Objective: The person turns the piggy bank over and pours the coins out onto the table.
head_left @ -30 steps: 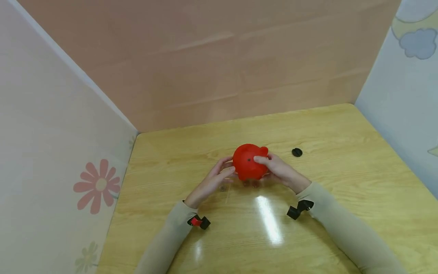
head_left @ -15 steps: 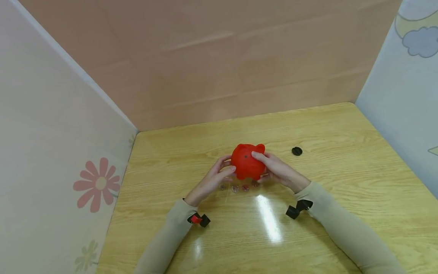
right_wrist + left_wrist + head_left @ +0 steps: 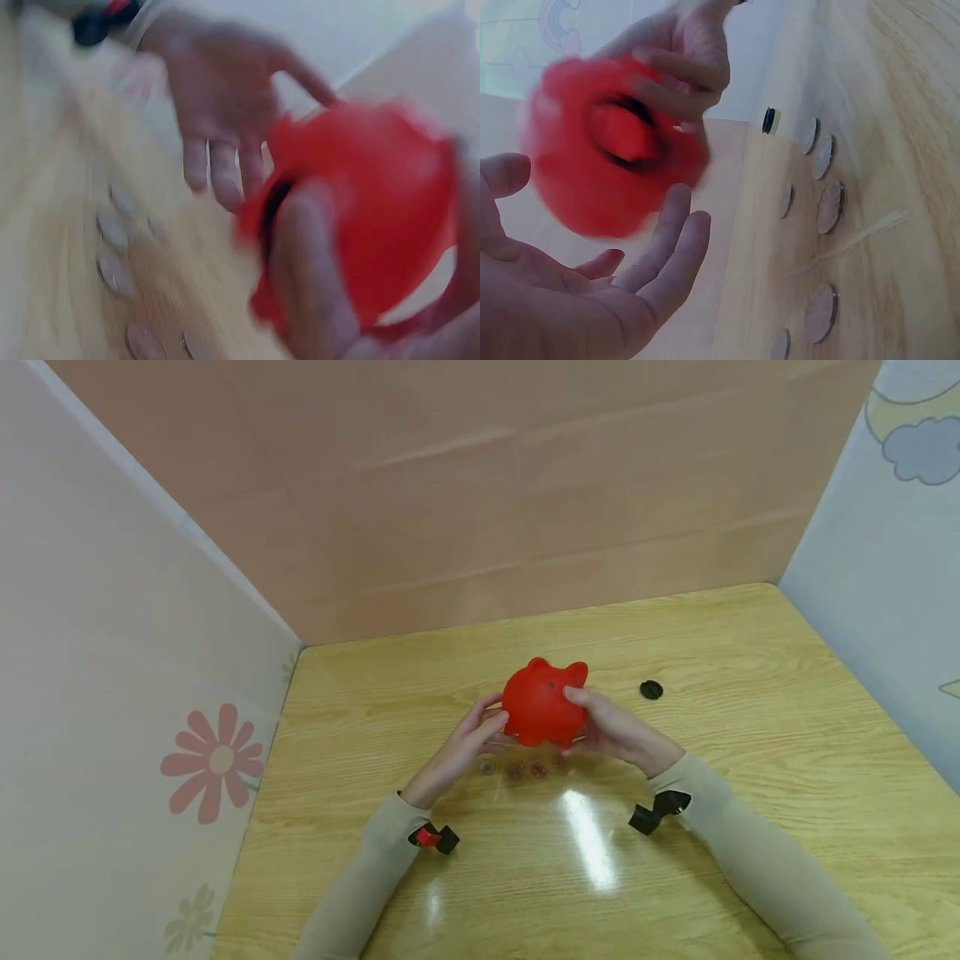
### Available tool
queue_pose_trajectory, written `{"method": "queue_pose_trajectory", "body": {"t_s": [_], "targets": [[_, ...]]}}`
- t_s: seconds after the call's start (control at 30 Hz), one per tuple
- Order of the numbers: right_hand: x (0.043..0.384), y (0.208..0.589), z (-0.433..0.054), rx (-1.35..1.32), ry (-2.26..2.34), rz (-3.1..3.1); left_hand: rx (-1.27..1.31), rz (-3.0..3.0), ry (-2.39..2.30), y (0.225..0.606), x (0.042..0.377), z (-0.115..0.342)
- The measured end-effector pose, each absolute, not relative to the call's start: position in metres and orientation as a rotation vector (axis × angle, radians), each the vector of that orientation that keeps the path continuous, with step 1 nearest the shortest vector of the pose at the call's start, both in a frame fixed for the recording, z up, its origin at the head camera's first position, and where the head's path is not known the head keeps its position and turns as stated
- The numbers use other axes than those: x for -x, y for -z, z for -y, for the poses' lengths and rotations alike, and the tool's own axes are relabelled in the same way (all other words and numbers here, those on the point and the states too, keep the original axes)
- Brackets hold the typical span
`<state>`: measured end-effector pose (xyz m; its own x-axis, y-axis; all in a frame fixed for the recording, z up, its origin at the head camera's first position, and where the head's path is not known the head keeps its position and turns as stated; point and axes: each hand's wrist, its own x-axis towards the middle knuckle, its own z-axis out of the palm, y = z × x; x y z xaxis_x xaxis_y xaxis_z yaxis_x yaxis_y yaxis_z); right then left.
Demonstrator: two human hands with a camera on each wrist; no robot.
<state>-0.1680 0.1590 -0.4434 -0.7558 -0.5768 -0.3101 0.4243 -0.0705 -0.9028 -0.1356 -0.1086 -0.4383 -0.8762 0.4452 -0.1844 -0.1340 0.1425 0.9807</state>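
A red piggy bank (image 3: 542, 708) is held up over the table in the head view, its ears on top and its face turned partly to the right. My right hand (image 3: 622, 733) grips it from the right, thumb on the front near an eye and fingers behind and below. From the left, my left hand (image 3: 463, 750) cups loosely beside it, fingers spread. The left wrist view shows a dark-rimmed round opening in the blurred piggy bank (image 3: 562, 165), facing my left palm. Several coins (image 3: 829, 207) lie on the tabletop beneath.
A black round plug (image 3: 651, 690) lies on the wooden table (image 3: 750, 777) to the right of the piggy bank. A pinkish-brown sheet (image 3: 525, 485) stands at the back. Decorated panels border both sides, with a flower (image 3: 221, 764) on the left one.
The piggy bank has turned in my right hand, its face swinging rightward, and has risen slightly. More of the coins below now show. My left hand has shifted little.
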Motion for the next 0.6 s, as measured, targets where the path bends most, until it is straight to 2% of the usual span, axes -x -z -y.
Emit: {"method": "queue_pose_trajectory", "body": {"t_s": [0.23,0.6], "targets": [[0.1745,0.444,-0.1592,-0.038,1.756,-1.494,-0.255,-1.977,-1.746,0.4409,0.1355,0.1033],[0.1693,0.4431,-0.1582,0.112,1.674,-1.624,-0.269,-1.995,-1.716,0.4452,0.134,0.1014]]}}
